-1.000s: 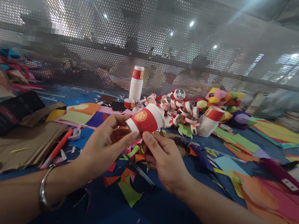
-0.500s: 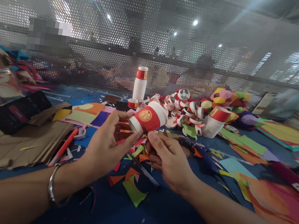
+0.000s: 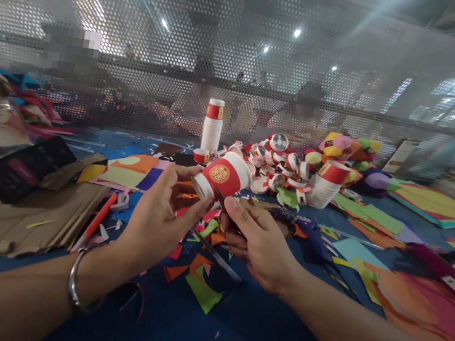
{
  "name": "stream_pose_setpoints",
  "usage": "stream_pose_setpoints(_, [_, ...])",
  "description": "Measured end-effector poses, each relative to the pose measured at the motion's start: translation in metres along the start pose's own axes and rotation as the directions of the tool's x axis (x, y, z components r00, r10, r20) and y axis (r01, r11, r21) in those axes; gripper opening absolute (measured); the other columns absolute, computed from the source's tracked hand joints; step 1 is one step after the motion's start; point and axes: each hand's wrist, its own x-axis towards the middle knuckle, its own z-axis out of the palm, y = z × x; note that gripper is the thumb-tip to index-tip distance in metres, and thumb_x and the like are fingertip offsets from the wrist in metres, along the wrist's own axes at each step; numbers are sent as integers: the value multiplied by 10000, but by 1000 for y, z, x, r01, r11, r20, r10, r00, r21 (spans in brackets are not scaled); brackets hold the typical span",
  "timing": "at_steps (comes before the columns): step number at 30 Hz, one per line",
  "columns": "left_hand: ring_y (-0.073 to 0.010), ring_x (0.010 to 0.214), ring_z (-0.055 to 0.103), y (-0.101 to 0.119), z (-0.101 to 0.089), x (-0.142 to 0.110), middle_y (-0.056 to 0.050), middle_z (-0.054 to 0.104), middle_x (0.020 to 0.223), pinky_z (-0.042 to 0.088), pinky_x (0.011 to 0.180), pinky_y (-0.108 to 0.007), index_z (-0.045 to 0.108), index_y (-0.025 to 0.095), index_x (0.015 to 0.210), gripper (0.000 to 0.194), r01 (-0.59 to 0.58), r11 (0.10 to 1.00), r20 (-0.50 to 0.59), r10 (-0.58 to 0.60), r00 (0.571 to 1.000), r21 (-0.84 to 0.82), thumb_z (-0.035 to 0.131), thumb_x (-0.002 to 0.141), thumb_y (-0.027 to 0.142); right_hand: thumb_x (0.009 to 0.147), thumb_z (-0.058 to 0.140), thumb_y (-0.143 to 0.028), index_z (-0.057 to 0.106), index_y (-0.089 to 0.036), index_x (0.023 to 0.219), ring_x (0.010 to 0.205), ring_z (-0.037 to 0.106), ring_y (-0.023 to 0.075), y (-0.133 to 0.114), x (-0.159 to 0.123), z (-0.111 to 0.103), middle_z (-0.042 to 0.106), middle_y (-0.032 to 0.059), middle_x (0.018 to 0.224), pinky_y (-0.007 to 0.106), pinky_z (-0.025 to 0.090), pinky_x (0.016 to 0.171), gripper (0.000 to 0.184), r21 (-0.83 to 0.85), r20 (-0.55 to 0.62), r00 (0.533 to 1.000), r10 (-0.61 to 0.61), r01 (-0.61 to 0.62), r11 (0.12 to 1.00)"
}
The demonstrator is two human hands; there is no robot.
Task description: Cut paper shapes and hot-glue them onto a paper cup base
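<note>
- a perforated metal screen (image 3: 157, 35) spans the background, with blurred figures behind it.
- the blue tabletop (image 3: 170, 321) is strewn with coloured paper.
- brown corrugated cardboard sheets (image 3: 28, 215) lie on the left side.
- a heap of cut red-and-white cup pieces (image 3: 268, 171) sits beyond the hands.
- the left hand (image 3: 161, 212) grips the paper cup from the left, fingers behind, thumb at its lower edge.
- the right hand (image 3: 263, 241) is pinched narrow around a slim dark tool, its fingers curled and partly hidden.
- an upright stack of paper cups (image 3: 211, 134) stands behind; another stack (image 3: 327, 186) leans right of the heap.
- the paper cup (image 3: 226, 179), red-banded with a gold emblem, is held tilted above the table.
- a silver bangle (image 3: 73, 278) circles the left wrist.
- the slim dark tool (image 3: 219, 195) meets the cup's underside; mostly hidden.
</note>
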Motion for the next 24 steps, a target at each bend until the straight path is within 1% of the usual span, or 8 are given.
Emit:
stream_pose_setpoints(2, [-196, 1001, 681, -1, -2, 1, -73, 673, 1131, 592, 885, -385, 525, 204, 1196, 402, -47, 999, -14, 47, 999, 23, 739, 856, 236, 892, 671, -539, 524, -174, 655, 418, 207, 32, -1, -1, 0, 306, -94, 517, 197, 107, 385, 460, -13, -1, 1000, -1, 1, 1000])
stream_pose_setpoints(6, [-222, 1097, 661, -2, -6, 4, -74, 616, 1268, 587, 957, -434, 565, 233, 1189, 419, -156, 982, -42, 161, 986, 103, 766, 823, 199, 900, 661, -543, 538, -174, 675, 431, 202, 35, -1, -2, 0, 300, -90, 539, 192, 109, 386, 450, -15, 1, 1000, -2, 2, 1000])
stream_pose_setpoints(8, [-228, 1093, 667, -3, -6, 4, -75, 623, 1259, 593, 953, -442, 572, 239, 1197, 427, -158, 981, -36, 163, 986, 116, 767, 819, 200, 900, 661, -544, 540, -175, 676, 432, 203, 35, -2, -2, 0, 306, -88, 544, 188, 109, 383, 448, -8, 2, 1000, -1, 1, 1000])
stream_pose_setpoints(12, [-238, 1073, 683, -5, -2, -1, -93, 659, 1206, 590, 950, -442, 580, 225, 1229, 436, -93, 989, 48, 88, 995, 117, 752, 828, 215, 887, 674, -547, 541, -176, 669, 418, 191, 33, -3, -2, -1, 283, -97, 513, 181, 101, 378, 450, 4, 5, 1000, -8, 8, 1000])
stream_pose_setpoints(14, [-242, 1065, 686, -4, 1, -2, -108, 666, 1206, 591, 933, -437, 578, 208, 1232, 435, -48, 995, 68, 41, 997, 92, 747, 832, 235, 882, 672, -560, 542, -176, 667, 411, 187, 32, -3, -2, -1, 277, -100, 502, 180, 102, 376, 459, 4, 2, 1000, -14, 14, 1000])
stream_pose_setpoints(19, [-204, 1021, 683, 1, 2, 1, -95, 687, 1175, 583, 906, -385, 569, 186, 1202, 393, 65, 997, 34, -64, 997, -33, 729, 850, 261, 894, 640, -586, 536, -186, 674, 391, 161, 35, -3, -1, -4, 255, -109, 471, 190, 91, 370, 468, -4, 1, 1000, 18, -18, 1000])
stream_pose_setpoints(22, [-198, 1008, 685, 2, 1, 4, -91, 702, 1122, 588, 879, -354, 559, 176, 1206, 404, 135, 987, 11, -135, 991, -89, 727, 848, 256, 869, 668, -589, 530, -186, 676, 397, 169, 34, -3, -1, -3, 290, -103, 488, 193, 81, 369, 468, -10, -14, 999, 37, -37, 999])
stream_pose_setpoints(24, [-199, 993, 693, 2, -1, 5, -95, 706, 1119, 598, 842, -337, 555, 172, 1211, 417, 154, 982, -2, -156, 988, -113, 731, 843, 260, 851, 688, -588, 522, -186, 667, 407, 179, 35, -4, -1, -2, 311, -97, 504, 192, 79, 371, 472, -17, -26, 999, 42, -43, 999])
